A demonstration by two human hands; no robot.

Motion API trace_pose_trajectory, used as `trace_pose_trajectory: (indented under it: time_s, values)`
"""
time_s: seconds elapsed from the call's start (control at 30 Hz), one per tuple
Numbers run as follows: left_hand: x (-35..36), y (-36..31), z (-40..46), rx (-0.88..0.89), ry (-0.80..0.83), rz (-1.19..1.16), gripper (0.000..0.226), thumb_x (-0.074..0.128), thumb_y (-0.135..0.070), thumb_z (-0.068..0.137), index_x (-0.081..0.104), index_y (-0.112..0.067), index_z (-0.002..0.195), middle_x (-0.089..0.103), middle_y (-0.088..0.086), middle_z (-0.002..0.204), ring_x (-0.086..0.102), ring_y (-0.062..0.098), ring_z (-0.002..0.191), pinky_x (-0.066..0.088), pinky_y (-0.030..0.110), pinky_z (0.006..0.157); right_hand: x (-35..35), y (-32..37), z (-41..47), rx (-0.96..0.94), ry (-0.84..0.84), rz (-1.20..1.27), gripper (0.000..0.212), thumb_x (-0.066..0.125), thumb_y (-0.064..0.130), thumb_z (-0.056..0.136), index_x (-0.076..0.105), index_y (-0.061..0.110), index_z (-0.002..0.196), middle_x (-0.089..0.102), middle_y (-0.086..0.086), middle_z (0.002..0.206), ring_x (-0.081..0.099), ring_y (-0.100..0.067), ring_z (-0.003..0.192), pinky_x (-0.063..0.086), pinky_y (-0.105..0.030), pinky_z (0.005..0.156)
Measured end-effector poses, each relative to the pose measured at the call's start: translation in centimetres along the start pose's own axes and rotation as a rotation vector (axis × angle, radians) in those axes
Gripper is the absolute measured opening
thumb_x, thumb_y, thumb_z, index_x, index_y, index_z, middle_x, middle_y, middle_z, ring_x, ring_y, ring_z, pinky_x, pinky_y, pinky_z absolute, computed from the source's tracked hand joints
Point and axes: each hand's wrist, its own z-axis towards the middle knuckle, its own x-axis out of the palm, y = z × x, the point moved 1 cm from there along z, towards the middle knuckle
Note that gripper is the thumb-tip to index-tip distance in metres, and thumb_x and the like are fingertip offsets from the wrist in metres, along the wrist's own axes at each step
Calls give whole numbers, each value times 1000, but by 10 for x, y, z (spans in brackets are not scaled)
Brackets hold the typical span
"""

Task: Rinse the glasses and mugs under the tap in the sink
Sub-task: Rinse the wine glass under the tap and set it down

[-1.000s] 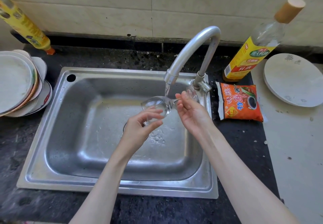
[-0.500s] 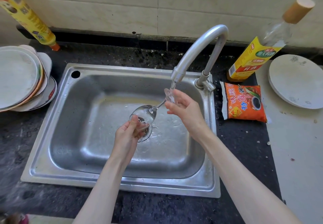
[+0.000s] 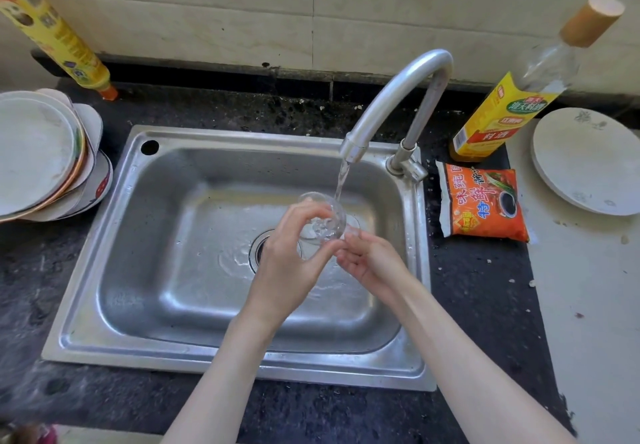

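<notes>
Wine glass (image 3: 323,216) under tap (image 3: 391,97) stream over sink (image 3: 104,305), L hand (image 3: 291,260) & R hand (image 3: 372,263) fingers both curled round it

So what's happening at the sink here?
A person is rinsing a clear wine glass under the running tap. The left hand grips the bowl of the glass, and the right hand holds it by the stem end. The water stream falls onto the glass, over the steel sink. A stack of plates sits on the counter to the left, and an orange sauce packet, a bottle and another plate to the right.
</notes>
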Motion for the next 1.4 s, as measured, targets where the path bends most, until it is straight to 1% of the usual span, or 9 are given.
trace_pose_trajectory:
  time_s: [0.13,0.27,0.37,0.47,0.6,0.77,0.93,1.07,1.4]
  values:
    - [4,-6,2,113,38,94,47,65,1,80,45,-17,118,41,0,130,43,11,124,46,33,96,-3,-2,-2,98,19,80,13,44,5,95,55,4,102,73,-9,79,70,-13,70,49,-14,54]
    - [9,-4,9,-62,9,-48,60,72,-15,76,39,-22,126,41,-2,130,50,15,118,47,30,95,-9,-4,-6,163,14,91,11,46,6,94,55,6,101,72,-8,76,70,-13,70,44,-13,47]
    - [11,-1,13,-244,100,-102,66,72,-23,72,41,-24,130,54,-7,127,55,4,112,44,26,97,-9,-2,-10,189,47,-15,14,46,11,95,57,13,103,72,-1,73,66,-8,65,42,-13,46]
    - [10,2,16,-288,106,-115,59,72,-31,71,43,-37,122,57,-22,119,54,0,111,44,27,95,-14,0,-9,186,17,-171,13,48,18,95,59,20,102,74,0,87,65,-10,71,41,-16,53]
    - [11,6,16,-364,75,-129,56,69,-44,62,43,-40,112,60,-22,112,57,-1,106,43,27,90,-19,11,-10,160,-47,-478,16,48,27,96,58,23,108,71,-1,99,67,-14,76,42,-20,56]
    - [17,7,13,-423,35,-92,52,73,-34,63,45,-40,106,60,-19,109,55,-5,101,40,23,85,-29,36,-12,-206,-467,-1010,29,50,34,93,62,12,107,70,0,89,65,-18,77,51,-31,71]
    - [19,6,12,-446,32,-81,51,74,-31,65,45,-42,105,58,-21,112,54,-9,101,39,25,87,-34,75,-4,-707,-702,-1097,20,59,24,89,50,11,101,51,-1,93,49,-17,83,42,-33,73]
    - [20,2,15,-454,24,-71,51,73,-33,63,44,-43,104,57,-26,109,53,-11,100,39,21,85,-49,86,16,-781,-715,-1325,26,58,25,89,58,8,108,55,-9,110,48,-23,103,37,-29,78]
    - [24,0,14,-464,34,-58,53,78,-28,65,47,-40,106,59,-26,106,55,-7,98,41,26,87,-58,103,22,-778,-763,-1436,31,39,27,98,61,6,94,62,-14,92,49,-29,93,29,-34,63]
